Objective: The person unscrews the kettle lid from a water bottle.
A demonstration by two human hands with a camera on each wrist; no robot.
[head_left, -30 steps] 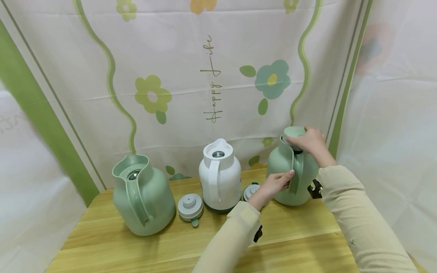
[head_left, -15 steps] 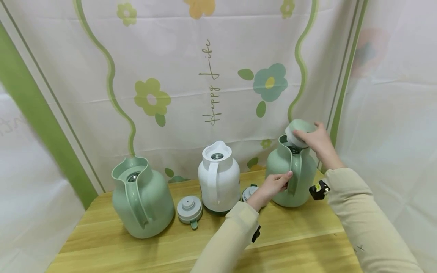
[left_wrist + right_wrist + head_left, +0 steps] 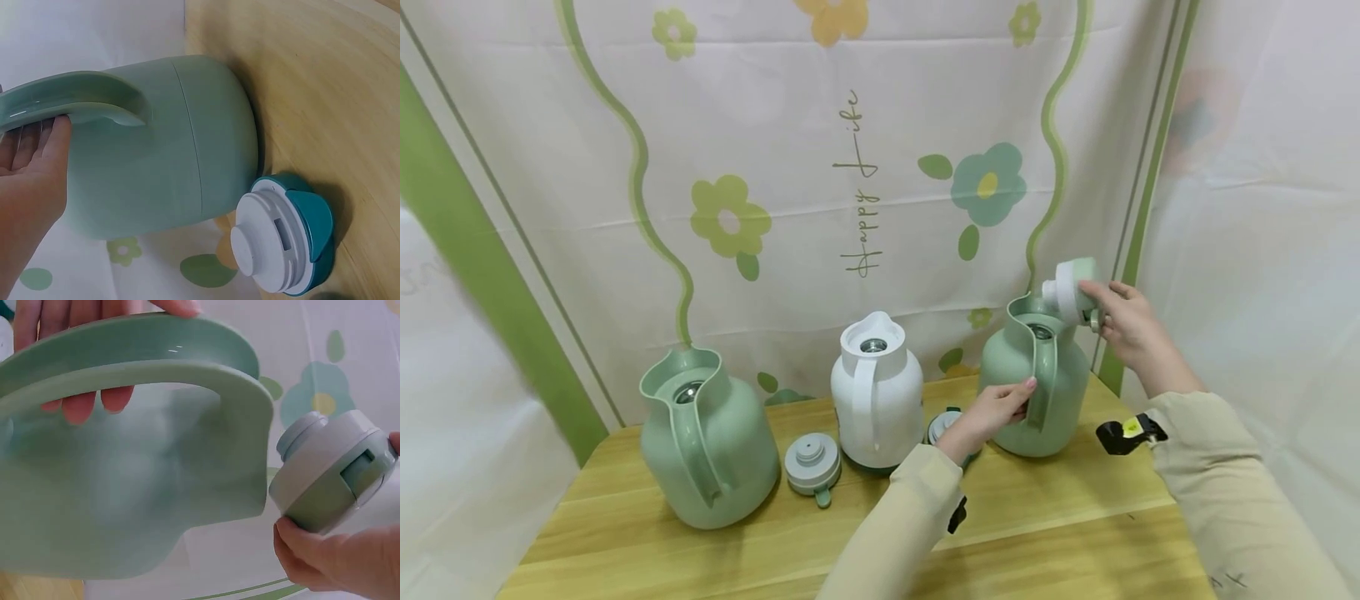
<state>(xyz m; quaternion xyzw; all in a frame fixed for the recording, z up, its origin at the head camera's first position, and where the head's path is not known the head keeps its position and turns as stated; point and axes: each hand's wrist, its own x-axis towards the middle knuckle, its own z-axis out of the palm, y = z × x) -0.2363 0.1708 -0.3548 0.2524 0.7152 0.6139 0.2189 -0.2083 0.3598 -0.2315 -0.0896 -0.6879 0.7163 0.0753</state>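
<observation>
On the right of the head view stands a green thermos jug (image 3: 1070,400), its mouth uncovered. My left hand (image 3: 992,414) grips its handle (image 3: 1045,371); in the right wrist view the fingertips (image 3: 117,399) show through the handle's loop. Above and right of the mouth, my right hand (image 3: 1133,333) holds the jug's green and white lid (image 3: 1067,292) between thumb and fingers. That lid (image 3: 331,469) is tilted on its side, its white plug facing left. A teal-rimmed lid (image 3: 269,240) lies plug side up on the table near the jug's base.
A white thermos jug (image 3: 880,408) stands mid-table, its mouth uncovered. Left of it lies an upturned grey lid (image 3: 812,462), then another uncovered green thermos jug (image 3: 737,450). A printed curtain (image 3: 805,125) hangs behind the wooden table (image 3: 1045,542).
My right hand has lifted the lid out of the right green jug's mouth, moved it right and tipped it sideways. My left hand keeps its grip on the handle.
</observation>
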